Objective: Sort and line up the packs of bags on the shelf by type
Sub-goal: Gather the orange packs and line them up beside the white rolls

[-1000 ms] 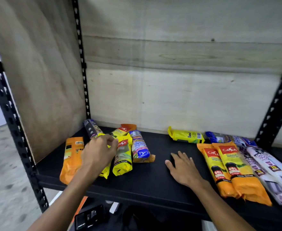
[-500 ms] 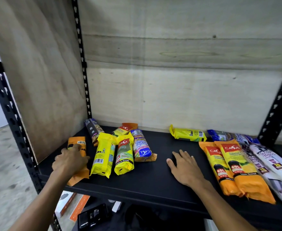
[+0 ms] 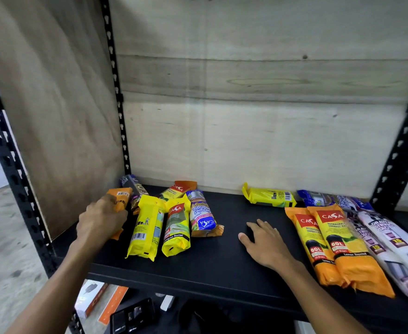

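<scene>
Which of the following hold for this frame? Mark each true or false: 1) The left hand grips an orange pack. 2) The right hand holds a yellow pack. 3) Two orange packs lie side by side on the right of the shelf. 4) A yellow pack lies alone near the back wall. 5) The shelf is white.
1) The left hand grips an orange pack: true.
2) The right hand holds a yellow pack: false; it rests flat on the bare shelf, holding nothing.
3) Two orange packs lie side by side on the right: true.
4) A yellow pack lies alone near the back wall: true.
5) The shelf is white: false; it is black.
</scene>
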Action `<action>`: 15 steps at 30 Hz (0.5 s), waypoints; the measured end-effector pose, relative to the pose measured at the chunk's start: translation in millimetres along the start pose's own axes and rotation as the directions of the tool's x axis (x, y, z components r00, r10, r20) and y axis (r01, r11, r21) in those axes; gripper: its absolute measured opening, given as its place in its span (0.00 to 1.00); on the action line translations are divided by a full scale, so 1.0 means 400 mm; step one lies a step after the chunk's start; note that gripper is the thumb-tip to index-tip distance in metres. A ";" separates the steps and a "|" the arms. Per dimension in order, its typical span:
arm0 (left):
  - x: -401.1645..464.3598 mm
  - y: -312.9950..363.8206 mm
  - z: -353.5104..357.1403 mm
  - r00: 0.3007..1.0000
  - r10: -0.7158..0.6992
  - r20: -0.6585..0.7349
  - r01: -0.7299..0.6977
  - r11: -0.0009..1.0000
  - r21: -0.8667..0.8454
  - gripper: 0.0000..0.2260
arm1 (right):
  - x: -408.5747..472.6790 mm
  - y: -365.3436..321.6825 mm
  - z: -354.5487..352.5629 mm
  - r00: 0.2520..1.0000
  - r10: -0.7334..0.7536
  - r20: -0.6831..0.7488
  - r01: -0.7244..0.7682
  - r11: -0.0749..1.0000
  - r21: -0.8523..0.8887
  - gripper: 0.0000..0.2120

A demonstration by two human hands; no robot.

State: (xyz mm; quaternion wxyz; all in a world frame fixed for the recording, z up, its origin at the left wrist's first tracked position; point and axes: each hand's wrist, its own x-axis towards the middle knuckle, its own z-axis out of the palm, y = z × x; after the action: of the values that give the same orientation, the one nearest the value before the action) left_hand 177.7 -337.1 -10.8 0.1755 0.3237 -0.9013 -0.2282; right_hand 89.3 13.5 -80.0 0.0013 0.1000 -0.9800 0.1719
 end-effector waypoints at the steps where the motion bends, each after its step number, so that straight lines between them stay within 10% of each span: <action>1: -0.004 0.012 -0.014 1.000 0.015 -0.019 -0.015 1.000 -0.021 0.22 | 0.002 -0.002 -0.007 1.000 0.006 -0.002 -0.006 0.999 0.042 0.28; 6: -0.032 0.093 -0.080 0.992 0.113 -0.064 -0.119 0.988 -0.101 0.20 | 0.002 -0.038 -0.054 0.996 -0.019 -0.089 0.042 0.962 0.271 0.27; 15: -0.131 0.253 -0.077 0.937 0.311 0.160 -0.285 0.944 -0.167 0.19 | -0.023 -0.122 -0.125 0.910 -0.290 -0.295 0.342 0.929 0.142 0.35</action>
State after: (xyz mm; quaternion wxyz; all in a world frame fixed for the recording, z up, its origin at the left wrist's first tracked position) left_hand 179.2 -242.1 59.3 0.1465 0.1475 -0.9338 -0.2911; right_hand 106.2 -12.9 -16.8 0.1525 0.2334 -0.9204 0.2742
